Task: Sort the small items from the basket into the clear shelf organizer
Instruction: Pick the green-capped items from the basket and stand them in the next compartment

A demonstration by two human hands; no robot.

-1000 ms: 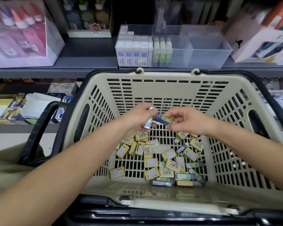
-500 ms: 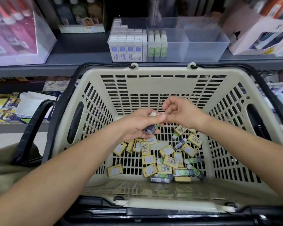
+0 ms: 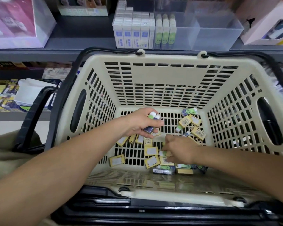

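head view: a person's two bare arms reach down into a cream basket (image 3: 170, 75) drawn up against a grey shelf (image 3: 82, 35).
left hand (image 3: 142, 123): held above the basket floor, near the middle, fingers and thumb wrapped round two erasers (image 3: 152, 116). one has a green sleeve, the other purple. their white tips point up and away.
right hand (image 3: 180, 149): low in the basket, knuckles up, set down in the pile. its fingertips curl onto a white-tipped eraser (image 3: 162, 153); whether the pinch has closed on it cannot be told.
loose stock: yellow boxes (image 3: 151, 151) with pale labels lie scattered flat and tilted over the slotted floor, from the centre to the near right. sleeved erasers are mixed in among them. a lone eraser (image 3: 189, 111) lies by the far wall, apart from the rest.
organizer (image 3: 219, 33): clear plastic, standing on the shelf just behind the basket's far rim. white boxes (image 3: 132, 33) stand upright in rows in its left part. three green erasers (image 3: 165, 32) stand on end just beside them, to their right.
handle (image 3: 31, 121): black, folded down outside the basket's left wall.
surroundings: a pink display box (image 3: 15, 22) sits at the shelf's far left. a pale carton (image 3: 268, 25) sits at its far right. packets on a lower shelf at left are too blurred to read.
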